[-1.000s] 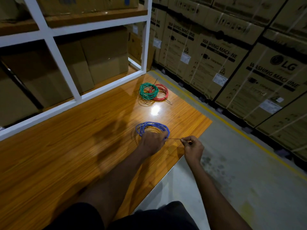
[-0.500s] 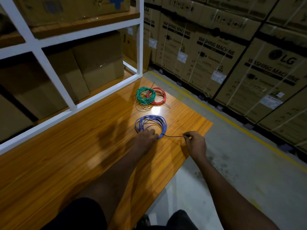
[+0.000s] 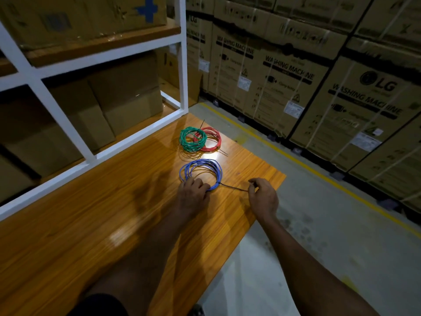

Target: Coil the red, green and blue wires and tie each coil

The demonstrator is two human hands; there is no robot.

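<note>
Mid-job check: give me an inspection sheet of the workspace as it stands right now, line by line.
Surface: glossy wooden table, lamp glare near the coils.
Job's things: blue coil lies flat, with a black tie round its near right side; farther back, green coil overlaps red coil, with thin black tails sticking out.
Clutter: nothing seen.
Hands: left hand holds the blue coil's near edge; right hand pinches the tie's free end.
Cables: nothing seen beyond the job's wires.
Surroundings: white shelf frame with cardboard boxes on the left; stacked washing machine boxes beyond a yellow floor line on the right.
</note>
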